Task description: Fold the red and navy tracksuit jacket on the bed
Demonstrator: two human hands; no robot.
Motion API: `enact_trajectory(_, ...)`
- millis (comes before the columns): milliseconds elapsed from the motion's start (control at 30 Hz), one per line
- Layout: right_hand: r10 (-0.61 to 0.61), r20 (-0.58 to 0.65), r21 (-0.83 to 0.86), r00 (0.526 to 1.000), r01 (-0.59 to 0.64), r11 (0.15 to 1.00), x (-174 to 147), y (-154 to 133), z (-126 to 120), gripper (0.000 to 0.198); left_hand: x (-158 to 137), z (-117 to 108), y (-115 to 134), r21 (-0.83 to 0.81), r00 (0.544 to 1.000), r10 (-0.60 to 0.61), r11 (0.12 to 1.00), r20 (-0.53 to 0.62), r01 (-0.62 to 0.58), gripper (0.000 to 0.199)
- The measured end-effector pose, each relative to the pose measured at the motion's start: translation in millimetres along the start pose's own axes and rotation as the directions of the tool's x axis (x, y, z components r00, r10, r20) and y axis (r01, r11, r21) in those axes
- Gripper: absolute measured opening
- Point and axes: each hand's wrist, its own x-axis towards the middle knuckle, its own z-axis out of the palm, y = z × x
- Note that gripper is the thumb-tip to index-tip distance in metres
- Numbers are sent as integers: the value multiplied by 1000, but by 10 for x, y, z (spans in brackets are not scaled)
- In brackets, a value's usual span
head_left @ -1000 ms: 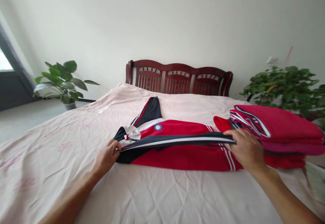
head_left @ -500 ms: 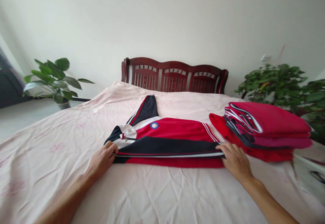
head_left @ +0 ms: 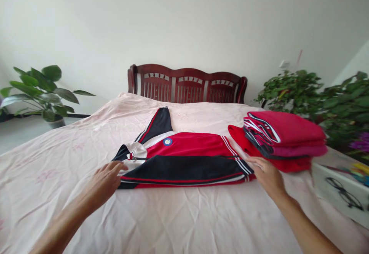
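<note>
A red, navy and white jacket (head_left: 184,158) lies flat on the pink bedsheet (head_left: 178,219), with its navy sleeve folded across the front. My left hand (head_left: 105,181) rests open at the collar end, fingertips touching the fabric. My right hand (head_left: 266,175) lies open at the cuff end on the right, holding nothing. Just beyond my right hand sits a stack of folded red clothes (head_left: 284,138).
A dark wooden headboard (head_left: 187,85) stands at the far end of the bed. Potted plants stand at the left (head_left: 43,92) and the right (head_left: 317,96). A white box with glasses on it (head_left: 343,196) sits at the bed's right edge.
Both hands laid the navy sleeve down across the jacket and let go of it. The hands now lie open beside the fabric. The view has turned to the right.
</note>
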Motion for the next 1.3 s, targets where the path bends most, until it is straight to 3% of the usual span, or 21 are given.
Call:
enact_trajectory(100, -159, -18, -90, 987, 157, 984, 48, -460, 124, 45, 186, 131, 383, -28, 979, 169, 985, -111, -173, 38)
enact_trajectory(200, -288, 78, -217, 954, 299, 929, -18, -738, 372, 49, 356, 433, 690, 2, 949, 308, 951, -70, -309, 48)
enact_trajectory(300, -299, 214, -292, 930, 353, 889, -169, -600, 589, 49, 397, 744, 753, 53, 936, 349, 935, 31, -351, 54)
enact_trajectory(400, -258, 239, -331, 936, 329, 885, -251, -236, 698, 49, 319, 858, 636, 78, 931, 360, 928, 66, -365, 60)
enact_trajectory(567, -196, 216, -296, 957, 255, 920, -158, 99, 633, 49, 73, 615, 281, 7, 894, 433, 900, 119, -437, 56)
enact_trajectory(667, -200, 152, -232, 968, 232, 945, -181, 115, 452, 51, -113, 446, 15, 16, 911, 402, 914, 97, -405, 46)
enact_trajectory(733, -332, 166, -155, 928, 357, 921, -269, 116, 326, 53, -212, 376, -118, 45, 924, 374, 925, 76, -378, 47)
enact_trajectory(800, -452, 240, -109, 859, 487, 867, -373, 121, 245, 64, -253, 339, -174, 63, 929, 363, 928, 69, -367, 52)
enact_trajectory(867, -505, 293, -120, 812, 556, 823, -439, 120, 228, 73, -227, 332, -156, 70, 933, 351, 932, 75, -356, 52)
enact_trajectory(1033, -537, 230, -210, 811, 580, 787, -342, 4, 269, 58, -34, 323, -48, 84, 951, 302, 948, 70, -307, 46)
enact_trajectory(1133, -573, 171, -222, 802, 598, 770, -293, -147, 149, 50, -26, 198, -101, 82, 950, 312, 947, 10, -312, 43)
enact_trajectory(1300, -659, 110, -193, 744, 667, 720, -723, -335, -192, 51, -476, -29, -425, 102, 935, 345, 936, -81, -336, 33)
